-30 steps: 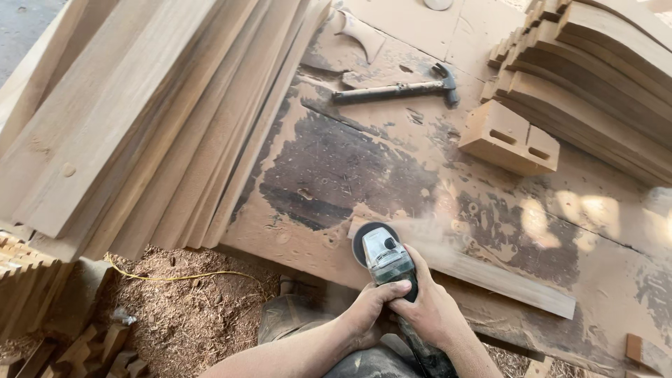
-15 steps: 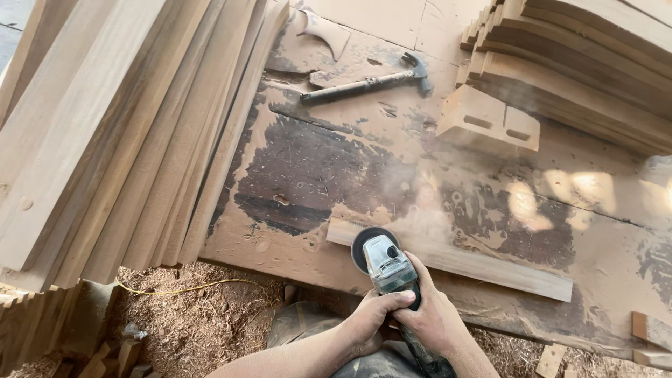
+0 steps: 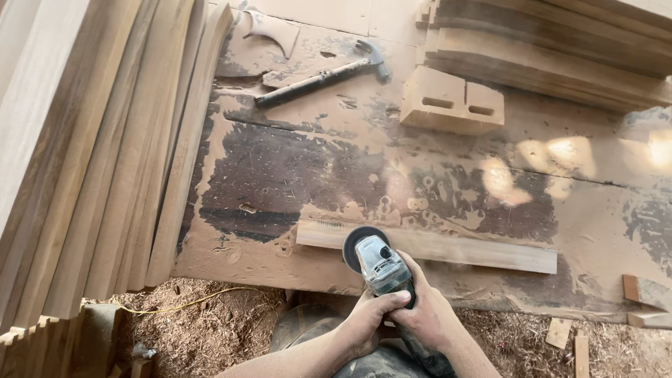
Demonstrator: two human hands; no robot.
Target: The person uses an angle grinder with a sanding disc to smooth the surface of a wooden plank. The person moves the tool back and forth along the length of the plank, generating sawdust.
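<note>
Both hands are wrapping the body of an angle grinder (image 3: 381,269), the left hand (image 3: 367,322) and right hand (image 3: 427,318) with fingers closed tight around it. Its disc is resting on the left end of a thin wooden strip (image 3: 448,248) lying flat on the dusty surface (image 3: 294,175). The grinder is likely heavy and kicking, so gripping the body with both hands suits it; the strip looks light, stiff and apt to slide. The disc's underside and the grinder's tail are hidden, and drifting dust is blurring the far boards.

Worktop (image 3: 280,175): dusty, dark-stained board.
Strip (image 3: 476,253): just beyond the fingers (image 3: 392,301).
Hammer (image 3: 322,78), block (image 3: 451,101): far beyond.
Planks (image 3: 105,161): far left.
</note>
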